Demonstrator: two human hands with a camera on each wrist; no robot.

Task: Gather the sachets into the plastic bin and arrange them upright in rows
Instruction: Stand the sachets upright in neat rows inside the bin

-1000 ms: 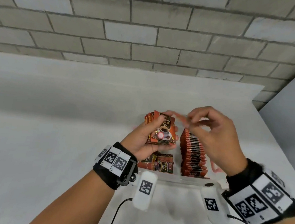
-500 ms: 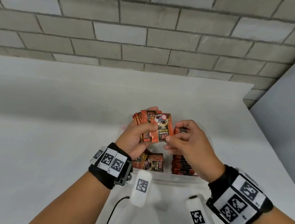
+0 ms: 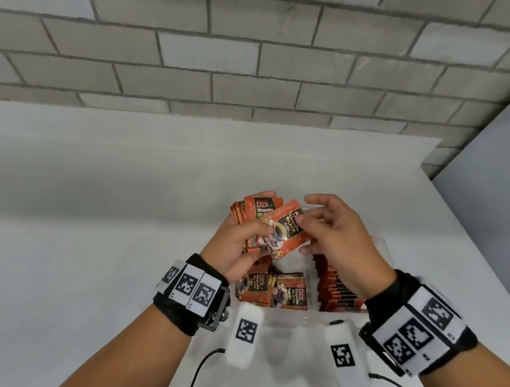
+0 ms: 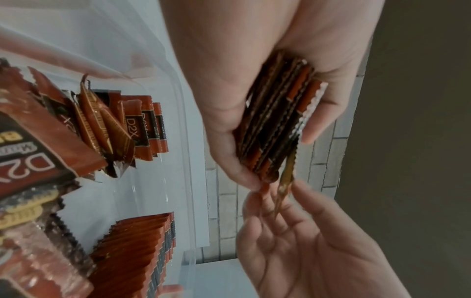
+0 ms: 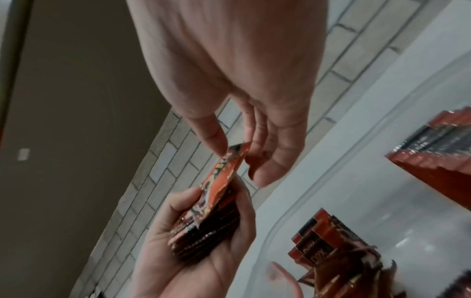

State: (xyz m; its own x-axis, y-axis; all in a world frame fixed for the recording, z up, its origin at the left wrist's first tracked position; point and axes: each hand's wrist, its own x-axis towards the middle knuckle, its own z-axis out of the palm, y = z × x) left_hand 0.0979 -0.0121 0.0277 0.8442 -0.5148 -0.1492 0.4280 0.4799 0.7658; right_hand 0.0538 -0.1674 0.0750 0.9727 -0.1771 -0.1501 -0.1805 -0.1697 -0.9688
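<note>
Loose sachet (image 3: pixel 287 231) sits tilted on top of the sachet stack (image 3: pixel 247 214), above the plastic bin (image 3: pixel 378 247) at the table's near edge. Left hand (image 3: pixel 233 247) grips the stack; right hand (image 3: pixel 336 240) pinches the loose sachet. Step: squaring the stack. Next: likely straighten it, then stand the stack in the bin. Bin holds 1 upright row (image 3: pixel 336 288) plus leaning sachets (image 3: pixel 273 289).

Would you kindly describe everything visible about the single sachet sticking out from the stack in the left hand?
The single sachet is a flat, glossy orange-red foil packet with a black panel, a coffee-cup picture and crimped, serrated ends. It is tilted, fanned out from the front of the stack of sachets that the left hand grips above the plastic bin. The right hand pinches its far end between thumb and fingers; its near end still lies against the stack under the left thumb.
</note>
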